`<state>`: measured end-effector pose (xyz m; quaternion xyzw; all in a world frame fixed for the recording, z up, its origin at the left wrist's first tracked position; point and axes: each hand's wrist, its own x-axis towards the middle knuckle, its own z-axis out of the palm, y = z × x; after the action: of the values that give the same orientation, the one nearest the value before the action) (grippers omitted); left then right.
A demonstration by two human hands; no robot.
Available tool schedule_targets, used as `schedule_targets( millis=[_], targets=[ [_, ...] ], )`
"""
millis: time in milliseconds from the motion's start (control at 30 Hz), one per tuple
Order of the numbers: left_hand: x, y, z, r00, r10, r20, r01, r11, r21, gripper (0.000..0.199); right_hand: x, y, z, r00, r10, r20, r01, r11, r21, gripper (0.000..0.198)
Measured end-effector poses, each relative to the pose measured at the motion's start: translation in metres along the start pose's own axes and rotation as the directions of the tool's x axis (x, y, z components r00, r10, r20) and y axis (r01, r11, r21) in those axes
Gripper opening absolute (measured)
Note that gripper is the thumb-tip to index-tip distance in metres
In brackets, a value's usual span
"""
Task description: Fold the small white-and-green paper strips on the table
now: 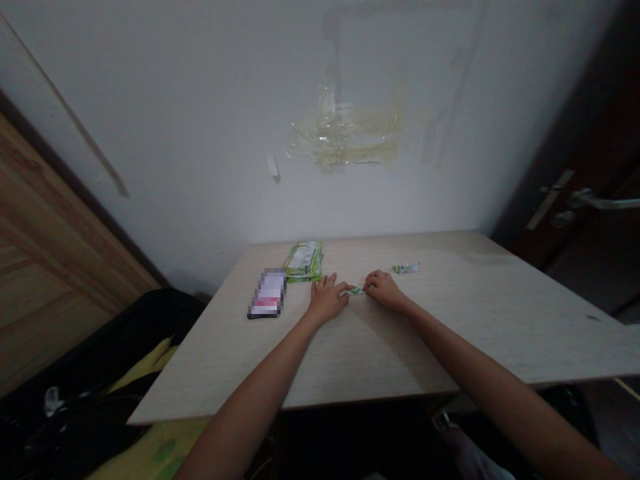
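A small strip of folded green-and-white wrapper point(357, 290) lies low over the table between my two hands. My left hand point(327, 298) rests on the tabletop with its outer fingers spread, while its thumb and index finger close on the strip's left end. On the other side, my right hand point(384, 291) has curled fingers pinching the right end. Just beyond my left hand is a stack of flat green-and-white packets point(304, 260). A similar folded wrapper point(407, 267) lies farther back, past my right hand.
A phone point(269, 293) with a blurred screen lies left of my left hand on the pale wooden table point(240, 373). The wall point(200, 133) with patches of clear tape point(345, 137) rises behind the table. A dark door with a metal handle point(610, 202) stands at the right.
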<state>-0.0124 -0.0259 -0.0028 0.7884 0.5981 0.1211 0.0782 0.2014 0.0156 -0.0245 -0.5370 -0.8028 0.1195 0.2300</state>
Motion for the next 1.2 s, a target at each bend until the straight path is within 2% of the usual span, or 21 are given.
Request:
schedule_targets(
  millis=[267, 433, 667, 967, 1200],
  targets=[
    [0.009, -0.003, -0.001, 0.997, 0.015, -0.072, -0.019, 0.998, -0.057, 0.037, -0.007, -0.016, -0.004, 0.999, 0.046, -0.025, -0.046, 0.999, -0.021, 0.022],
    [0.007, 0.006, -0.005, 0.993, -0.052, -0.105, 0.041, 0.994, -0.102, 0.030, -0.009, -0.022, -0.005, 0.996, 0.078, -0.040, -0.079, 0.996, -0.033, 0.025],
    [0.005, 0.012, -0.006, 0.989, -0.044, -0.139, 0.029, 0.993, -0.113, 0.034, -0.005, -0.023, -0.006, 0.995, 0.097, -0.020, -0.097, 0.995, -0.028, 0.026],
    [0.007, 0.014, -0.015, 0.994, -0.064, -0.092, 0.055, 0.994, -0.099, 0.027, -0.001, -0.023, -0.007, 0.995, 0.096, -0.001, -0.096, 0.995, -0.028, 0.025],
    [0.011, -0.001, -0.014, 0.999, -0.030, -0.036, 0.027, 0.995, -0.092, 0.027, 0.000, -0.019, -0.007, 0.998, 0.040, 0.050, -0.040, 0.999, -0.016, 0.016]
  ],
)
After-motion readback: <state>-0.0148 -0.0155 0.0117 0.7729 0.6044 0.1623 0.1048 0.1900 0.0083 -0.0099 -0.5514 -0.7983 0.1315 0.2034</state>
